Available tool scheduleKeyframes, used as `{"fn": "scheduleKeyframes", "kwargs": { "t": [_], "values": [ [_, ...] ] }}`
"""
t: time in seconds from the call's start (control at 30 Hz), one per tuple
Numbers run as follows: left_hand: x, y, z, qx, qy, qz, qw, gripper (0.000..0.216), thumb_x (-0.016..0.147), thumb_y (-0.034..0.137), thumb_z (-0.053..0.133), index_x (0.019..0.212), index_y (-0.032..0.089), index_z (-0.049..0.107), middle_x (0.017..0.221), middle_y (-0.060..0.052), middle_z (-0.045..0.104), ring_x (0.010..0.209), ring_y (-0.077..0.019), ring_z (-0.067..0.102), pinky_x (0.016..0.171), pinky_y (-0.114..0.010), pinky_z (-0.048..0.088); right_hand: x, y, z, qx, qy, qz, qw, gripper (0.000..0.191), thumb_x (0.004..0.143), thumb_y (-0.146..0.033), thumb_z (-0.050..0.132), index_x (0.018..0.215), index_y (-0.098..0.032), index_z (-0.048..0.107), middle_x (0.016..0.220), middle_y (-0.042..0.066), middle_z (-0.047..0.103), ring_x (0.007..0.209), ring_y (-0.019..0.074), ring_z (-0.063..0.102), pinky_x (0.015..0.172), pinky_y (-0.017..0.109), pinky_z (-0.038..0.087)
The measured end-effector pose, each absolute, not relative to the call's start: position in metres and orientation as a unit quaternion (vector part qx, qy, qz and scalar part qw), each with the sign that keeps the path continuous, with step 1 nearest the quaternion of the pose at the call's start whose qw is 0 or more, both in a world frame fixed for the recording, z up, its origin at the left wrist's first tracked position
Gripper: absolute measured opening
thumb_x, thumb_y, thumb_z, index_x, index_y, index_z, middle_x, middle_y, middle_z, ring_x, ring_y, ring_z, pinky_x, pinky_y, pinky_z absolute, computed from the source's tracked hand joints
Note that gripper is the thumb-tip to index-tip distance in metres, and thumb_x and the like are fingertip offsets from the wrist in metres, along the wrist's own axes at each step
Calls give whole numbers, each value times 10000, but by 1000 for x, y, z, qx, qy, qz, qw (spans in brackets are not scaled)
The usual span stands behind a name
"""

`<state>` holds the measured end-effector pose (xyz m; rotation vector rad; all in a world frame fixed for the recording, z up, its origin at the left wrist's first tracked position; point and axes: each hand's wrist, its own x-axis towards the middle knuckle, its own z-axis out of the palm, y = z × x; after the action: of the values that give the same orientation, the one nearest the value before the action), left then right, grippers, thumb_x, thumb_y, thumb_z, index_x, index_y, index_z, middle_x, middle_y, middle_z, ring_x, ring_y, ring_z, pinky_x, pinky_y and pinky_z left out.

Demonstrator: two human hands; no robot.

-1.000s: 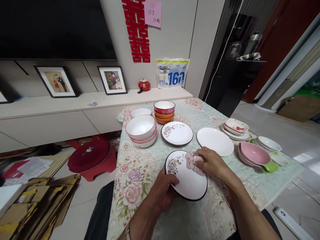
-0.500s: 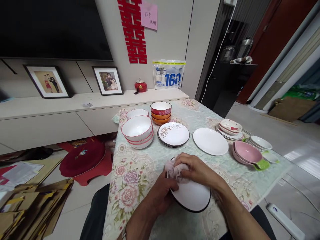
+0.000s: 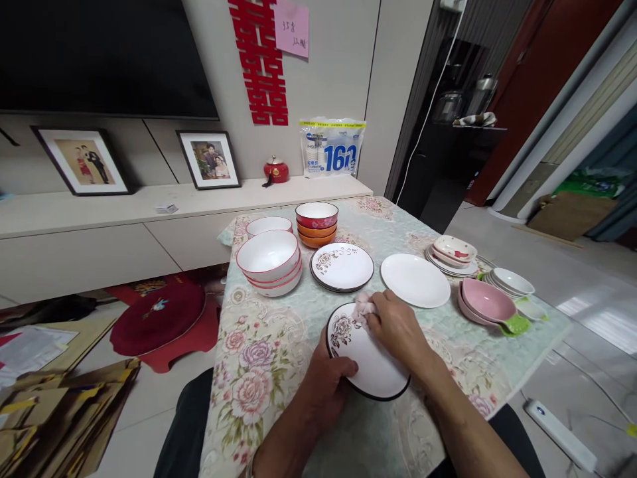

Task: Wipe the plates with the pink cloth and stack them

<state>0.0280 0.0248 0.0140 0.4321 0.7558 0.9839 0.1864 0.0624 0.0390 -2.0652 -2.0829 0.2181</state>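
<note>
Item: floral plate [image 3: 371, 362], white with a dark rim and a flower print at its left edge. It is held tilted just above the near part of the surface [image 3: 279, 332], which is covered in a flowered cloth.

Left hand [image 3: 326, 385]: closed on the plate's near-left rim, thumb lying on the upper face.

Right hand [image 3: 395, 325]: fingers closed on a pink cloth [image 3: 363, 305], pressed against the plate's far rim.

Beyond the plate, near the middle of the surface: a stack of matching floral plates [image 3: 342, 267], and just to its right a plain white plate [image 3: 415, 280].

Far left: stacked white bowls with red rims [image 3: 269, 262], another white bowl [image 3: 269, 226] behind them.

Far centre: a red bowl on orange bowls [image 3: 316, 224].

Right edge: pink dishes [image 3: 485, 302] with a green piece beneath, small white dishes [image 3: 512, 282] behind, and a stack of plates topped by a red-patterned dish [image 3: 452, 255].

Sideboard behind: two framed photographs [image 3: 209, 159], a red pot [image 3: 275, 170], a packet of paper cups [image 3: 332, 147].
</note>
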Motion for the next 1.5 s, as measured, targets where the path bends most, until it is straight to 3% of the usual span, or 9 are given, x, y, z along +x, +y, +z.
{"fn": "scheduleKeyframes", "kwargs": {
  "t": [0.2, 0.37, 0.63, 0.73, 0.93, 1.07, 1.23, 1.4, 1.5],
  "values": [
    [24, 28, 14, 209, 367, 417, 805, 595, 422, -4, 518, 985, 157, 619, 766, -12, 682, 691, -170, 611, 596, -261, 424, 172, 56, 42, -443, -822, 268, 239, 306, 826, -44, 543, 1011, -241, 688, 1038, 32, 630, 995, 179, 573, 878, 284, 429],
    [25, 27, 15, 201, 393, 422, 792, 692, 417, 8, 512, 1087, 176, 556, 808, -5, 683, 737, -197, 631, 622, -285, 442, 202, 57, 53, -446, -778, 396, 197, 271, 752, -119, 633, 979, -237, 725, 986, 1, 659, 930, 176, 614, 804, 259, 448],
    [29, 24, 20, 203, 340, 468, 790, 724, 558, 60, 676, 1259, 194, 553, 1076, -77, 734, 1006, -268, 656, 819, -341, 491, 222, 68, 43, -681, -696, 201, 108, 149, 825, -232, 564, 907, -173, 673, 887, 69, 658, 787, 194, 573, 660, 272, 352],
    [31, 23, 20, 214, 340, 461, 791, 796, 504, 10, 619, 1274, 204, 562, 1065, -63, 738, 986, -259, 650, 776, -317, 483, 202, 69, 35, -697, -698, 109, 125, 156, 885, -232, 527, 924, -149, 654, 905, 95, 606, 804, 202, 556, 684, 287, 352],
    [31, 24, 9, 215, 360, 438, 795, 586, 452, 23, 520, 1011, 162, 625, 765, -5, 657, 716, -166, 575, 614, -268, 396, 176, 62, 33, -486, -799, 256, 243, 176, 905, -191, 581, 1043, -221, 685, 997, 48, 611, 911, 179, 584, 791, 272, 434],
    [29, 24, 7, 210, 374, 442, 788, 524, 429, 27, 499, 925, 186, 561, 745, 18, 617, 682, -145, 553, 592, -259, 374, 185, 59, 43, -417, -800, 363, 233, 187, 866, -237, 662, 1046, -251, 712, 1026, 19, 661, 963, 178, 605, 843, 274, 448],
    [28, 27, 16, 182, 398, 442, 783, 633, 430, 17, 512, 1034, 204, 548, 857, -5, 675, 815, -200, 623, 656, -287, 442, 211, 66, 44, -591, -743, 268, 163, 208, 813, -202, 605, 992, -199, 711, 978, 52, 682, 876, 197, 604, 743, 277, 406],
    [30, 25, 18, 187, 333, 482, 789, 627, 564, 87, 665, 1181, 181, 607, 1082, -89, 724, 1013, -269, 643, 827, -342, 484, 222, 69, 42, -718, -680, 138, 56, 152, 845, -243, 546, 916, -180, 666, 910, 93, 674, 789, 204, 591, 628, 281, 310],
    [32, 23, 16, 198, 335, 487, 782, 732, 517, 33, 629, 1231, 188, 600, 1117, -82, 725, 1019, -261, 632, 815, -323, 480, 211, 68, 40, -745, -662, 75, 45, 162, 888, -261, 519, 946, -173, 643, 933, 116, 646, 781, 210, 590, 612, 293, 288]
  ]
}}
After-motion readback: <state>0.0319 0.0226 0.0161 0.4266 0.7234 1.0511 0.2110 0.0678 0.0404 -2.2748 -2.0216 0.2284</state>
